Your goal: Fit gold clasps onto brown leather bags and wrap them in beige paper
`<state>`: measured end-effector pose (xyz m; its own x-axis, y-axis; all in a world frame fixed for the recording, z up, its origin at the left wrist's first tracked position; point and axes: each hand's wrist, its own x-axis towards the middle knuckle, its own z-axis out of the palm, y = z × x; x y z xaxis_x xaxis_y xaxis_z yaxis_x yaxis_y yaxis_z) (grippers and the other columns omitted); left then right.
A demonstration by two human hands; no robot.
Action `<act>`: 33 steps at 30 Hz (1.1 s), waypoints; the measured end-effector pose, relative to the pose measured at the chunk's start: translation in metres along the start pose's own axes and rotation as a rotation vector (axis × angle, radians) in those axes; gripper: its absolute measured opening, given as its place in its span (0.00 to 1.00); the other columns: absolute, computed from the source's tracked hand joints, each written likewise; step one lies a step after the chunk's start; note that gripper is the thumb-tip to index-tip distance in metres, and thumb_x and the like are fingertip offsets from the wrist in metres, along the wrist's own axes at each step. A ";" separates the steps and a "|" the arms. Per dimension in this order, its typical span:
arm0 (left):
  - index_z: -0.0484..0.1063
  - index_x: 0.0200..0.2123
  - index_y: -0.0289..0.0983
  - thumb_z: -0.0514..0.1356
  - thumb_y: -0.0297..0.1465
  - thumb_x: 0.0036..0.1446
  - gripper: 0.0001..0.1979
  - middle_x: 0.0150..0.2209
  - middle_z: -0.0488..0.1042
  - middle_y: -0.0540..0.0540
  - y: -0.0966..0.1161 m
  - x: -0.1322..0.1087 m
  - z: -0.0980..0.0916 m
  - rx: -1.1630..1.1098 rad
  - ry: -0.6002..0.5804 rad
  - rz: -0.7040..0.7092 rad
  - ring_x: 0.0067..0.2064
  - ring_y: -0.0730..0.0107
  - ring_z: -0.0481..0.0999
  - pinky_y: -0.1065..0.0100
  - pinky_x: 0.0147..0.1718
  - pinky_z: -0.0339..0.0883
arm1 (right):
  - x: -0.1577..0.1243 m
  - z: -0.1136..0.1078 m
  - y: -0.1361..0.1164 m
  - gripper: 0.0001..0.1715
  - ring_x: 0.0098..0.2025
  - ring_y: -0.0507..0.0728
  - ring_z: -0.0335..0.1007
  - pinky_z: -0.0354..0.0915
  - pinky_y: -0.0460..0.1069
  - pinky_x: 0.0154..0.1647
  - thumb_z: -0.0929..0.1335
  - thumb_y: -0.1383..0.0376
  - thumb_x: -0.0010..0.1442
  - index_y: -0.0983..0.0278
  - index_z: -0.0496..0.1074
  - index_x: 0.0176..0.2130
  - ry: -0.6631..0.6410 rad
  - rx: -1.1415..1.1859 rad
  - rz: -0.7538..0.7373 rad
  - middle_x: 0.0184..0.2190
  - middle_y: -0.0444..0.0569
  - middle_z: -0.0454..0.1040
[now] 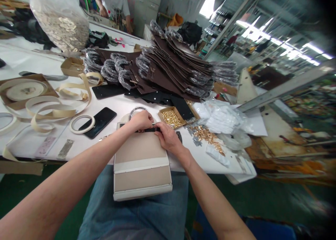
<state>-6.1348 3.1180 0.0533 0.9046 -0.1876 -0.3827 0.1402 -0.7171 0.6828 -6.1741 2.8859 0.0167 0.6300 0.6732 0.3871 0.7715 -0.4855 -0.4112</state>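
A beige handbag (pixel 143 147) with pale trim bands lies across my lap and the table's front edge. A black strap (pixel 149 130) with a small coppery metal fitting runs along its far edge. My left hand (pixel 141 121) is closed in a pinch at the strap, knuckles up. Close beside it, my right hand (pixel 168 136) has thumb and fingers pressed together on the strap's right part. The fingertips of both hands nearly meet, and what lies exactly between them is small and partly hidden. Beyond the left hand rises a wrapped round handle (pixel 138 109).
A cardboard box of gold studs (pixel 171 117) and loose gold hardware (pixel 207 136) lie to the right. Left are a phone (pixel 102 122), a tape roll (pixel 82 124) and cream strip coils (pixel 44 112). Dark brown bag pieces (pixel 178 63) are stacked behind; a person (pixel 114 5) works beyond.
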 end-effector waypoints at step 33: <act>0.87 0.45 0.40 0.74 0.34 0.54 0.14 0.36 0.87 0.46 -0.005 0.005 -0.006 -0.045 -0.072 0.038 0.28 0.67 0.82 0.71 0.28 0.74 | -0.065 -0.029 -0.004 0.30 0.47 0.69 0.79 0.73 0.58 0.46 0.76 0.42 0.68 0.61 0.79 0.54 0.249 -0.443 0.826 0.47 0.60 0.82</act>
<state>-6.1285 3.1244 0.0514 0.8786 -0.2628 -0.3987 0.1260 -0.6777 0.7244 -6.2154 2.8274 0.0174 0.9498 -0.0874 0.3003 0.0083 -0.9528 -0.3035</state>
